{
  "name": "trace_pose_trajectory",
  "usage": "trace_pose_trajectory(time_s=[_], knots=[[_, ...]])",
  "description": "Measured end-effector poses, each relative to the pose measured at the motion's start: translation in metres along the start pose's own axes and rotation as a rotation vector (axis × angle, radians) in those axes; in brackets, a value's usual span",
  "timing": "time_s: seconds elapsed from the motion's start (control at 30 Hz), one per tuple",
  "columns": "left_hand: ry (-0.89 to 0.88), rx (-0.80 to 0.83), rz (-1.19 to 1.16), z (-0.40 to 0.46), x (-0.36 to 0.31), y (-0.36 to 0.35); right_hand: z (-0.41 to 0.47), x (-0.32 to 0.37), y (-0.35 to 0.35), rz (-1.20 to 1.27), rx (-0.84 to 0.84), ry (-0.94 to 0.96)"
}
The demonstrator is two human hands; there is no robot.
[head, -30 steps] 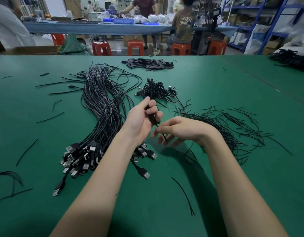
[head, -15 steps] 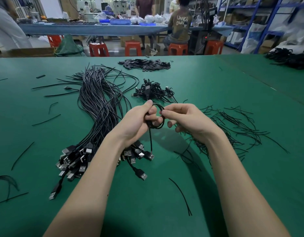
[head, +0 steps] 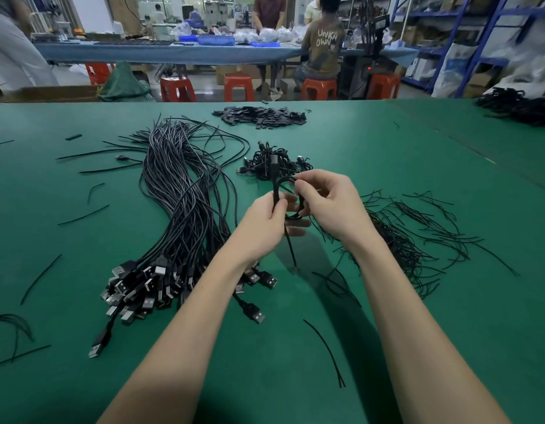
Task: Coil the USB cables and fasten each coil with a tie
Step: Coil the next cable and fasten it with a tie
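Green table (head: 387,166); your left hand (head: 260,231) and right hand (head: 329,206) both pinch a small cable coil (head: 288,197) above it, loose end dangling; uncoiled cable bundle (head: 179,209) left, ties (head: 418,237) right, finished coils (head: 274,162) beyond.

On the counter (head: 387,154), the bundle of uncoiled USB cables (head: 185,203) lies left of centre, its plugs (head: 142,286) nearest the person, and the loose ties (head: 418,240) spread to the right. Between them the left hand (head: 262,228) and right hand (head: 332,206) hold a coil (head: 291,197) above the counter, with the pile of finished coils (head: 274,163) just behind it. Farther back lies a heap of small flat pieces (head: 260,117), and stray ties (head: 40,280) are scattered along the left side
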State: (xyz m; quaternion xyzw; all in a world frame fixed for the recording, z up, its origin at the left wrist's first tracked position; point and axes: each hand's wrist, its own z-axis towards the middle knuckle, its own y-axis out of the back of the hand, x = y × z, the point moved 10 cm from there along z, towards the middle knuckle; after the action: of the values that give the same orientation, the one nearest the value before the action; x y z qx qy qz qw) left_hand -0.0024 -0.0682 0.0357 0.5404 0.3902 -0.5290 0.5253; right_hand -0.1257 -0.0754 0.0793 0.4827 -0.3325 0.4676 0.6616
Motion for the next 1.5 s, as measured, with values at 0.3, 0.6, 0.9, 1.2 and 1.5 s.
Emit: trace_pose_trajectory(time_s=[0.3, 0.6, 0.9, 1.2, 1.5], knots=[[0.002, 0.099, 0.261, -0.002, 0.001, -0.014, -0.004, 0.008, -0.014, -0.178, 0.086, 0.086], [0.093, 0.222, -0.108, -0.005, -0.002, -0.031, -0.002, 0.003, 0.007, -0.040, -0.050, 0.028], [0.162, 0.060, -0.255, 0.003, 0.023, -0.026, -0.003, -0.022, 0.008, 0.038, -0.069, -0.091], [0.159, -0.103, -0.294, 0.009, 0.033, 0.012, -0.017, -0.052, 0.001, -0.611, 0.516, -0.311], [0.197, -0.117, -0.349, 0.006, 0.035, 0.014, -0.033, -0.061, -0.009, -0.971, 0.660, -0.419]])
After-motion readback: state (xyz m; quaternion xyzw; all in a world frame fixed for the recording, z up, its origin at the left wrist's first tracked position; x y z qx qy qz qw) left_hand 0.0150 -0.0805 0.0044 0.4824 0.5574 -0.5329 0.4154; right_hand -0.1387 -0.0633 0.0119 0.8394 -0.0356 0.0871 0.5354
